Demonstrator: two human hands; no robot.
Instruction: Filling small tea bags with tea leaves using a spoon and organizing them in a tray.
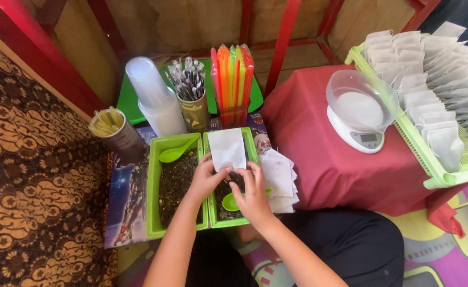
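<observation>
Your left hand point(206, 178) and right hand point(251, 187) both pinch the white pouch point(227, 149) at its lower edge, frame centre, above the right green tray point(252, 154).

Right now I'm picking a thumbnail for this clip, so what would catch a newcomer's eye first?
Probably the bundle of neon straws standing upright at top centre, then the left hand and right hand holding a white paper sachet over two green trays of dark loose material. To the right, a white kitchen scale sits on a red cloth beside a green rack of filled white sachets.
</observation>
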